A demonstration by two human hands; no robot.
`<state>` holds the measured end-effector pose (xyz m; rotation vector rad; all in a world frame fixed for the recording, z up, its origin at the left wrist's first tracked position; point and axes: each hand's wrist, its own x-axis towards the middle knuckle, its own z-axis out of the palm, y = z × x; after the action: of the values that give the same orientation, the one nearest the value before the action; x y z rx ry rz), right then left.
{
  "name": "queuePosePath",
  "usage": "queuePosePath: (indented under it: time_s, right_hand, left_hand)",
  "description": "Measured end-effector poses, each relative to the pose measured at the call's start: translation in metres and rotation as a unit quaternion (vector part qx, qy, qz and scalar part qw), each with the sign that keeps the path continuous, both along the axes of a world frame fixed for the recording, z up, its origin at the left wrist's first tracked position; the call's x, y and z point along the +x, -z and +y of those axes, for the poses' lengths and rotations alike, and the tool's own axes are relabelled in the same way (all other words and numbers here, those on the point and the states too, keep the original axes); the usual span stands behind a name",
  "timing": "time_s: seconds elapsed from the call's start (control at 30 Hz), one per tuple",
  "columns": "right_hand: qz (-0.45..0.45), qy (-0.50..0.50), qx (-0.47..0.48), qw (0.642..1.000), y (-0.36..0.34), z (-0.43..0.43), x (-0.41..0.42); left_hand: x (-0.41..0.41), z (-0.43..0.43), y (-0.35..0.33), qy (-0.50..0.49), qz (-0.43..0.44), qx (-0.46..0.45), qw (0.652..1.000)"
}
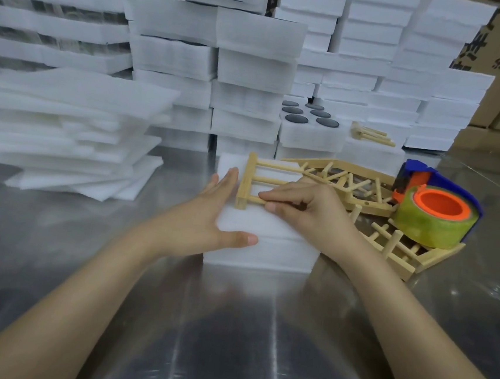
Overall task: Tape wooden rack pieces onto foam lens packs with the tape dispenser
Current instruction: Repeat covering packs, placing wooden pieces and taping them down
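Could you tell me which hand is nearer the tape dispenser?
Right: the right hand is left of the tape dispenser; the left hand rests farther left, on the foam pack.

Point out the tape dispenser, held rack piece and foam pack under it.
tape dispenser [441, 207], head view, orange core.
rack piece [248, 180], head view, end rail.
foam pack [260, 254], head view, front face.

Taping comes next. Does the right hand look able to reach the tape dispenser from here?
Probably yes: the tape dispenser sits uncovered just right of the right hand, though that hand now pinches the wooden rack piece.
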<state>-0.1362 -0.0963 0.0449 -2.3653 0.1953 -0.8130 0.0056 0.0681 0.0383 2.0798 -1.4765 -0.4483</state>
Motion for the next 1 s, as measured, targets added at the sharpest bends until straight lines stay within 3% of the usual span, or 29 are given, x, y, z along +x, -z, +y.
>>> queuePosePath:
  time_s: [0.13,0.23,0.37,0.53,0.63,0.77,0.87,1.0]
  right_hand:
    - [0.014,0.005,0.058,0.998,-0.003,0.003,0.000]
    - [0.046,0.022,0.046,0.998,-0.008,0.006,-0.003]
    - [0.079,0.122,-0.093,0.985,-0.028,-0.007,-0.023]
    - [0.140,0.306,-0.235,0.912,-0.040,-0.037,-0.049]
    - [0.112,0.355,-0.200,0.906,-0.038,-0.046,-0.054]
    - [0.152,0.371,-0.166,0.901,-0.038,-0.049,-0.057]
    - [0.080,0.415,-0.127,0.898,-0.038,-0.055,-0.062]
    - [-0.022,0.576,-0.056,0.815,-0.039,-0.083,-0.088]
  left_hand:
    - [0.001,0.000,0.001,0.020,0.000,-0.026,0.999]
    - [0.002,-0.001,0.002,0.013,-0.006,-0.030,0.999]
    - [0.002,0.000,0.002,0.010,-0.005,-0.030,0.999]
    - [0.000,0.000,0.001,0.011,0.003,-0.031,0.999]
    - [0.000,0.000,0.002,0.011,0.004,-0.028,1.000]
    - [0.001,0.000,0.002,0.010,0.003,-0.024,1.000]
    - [0.002,0.000,0.003,0.010,0.005,-0.022,1.000]
    - [0.002,-0.001,0.003,0.007,-0.003,-0.018,1.000]
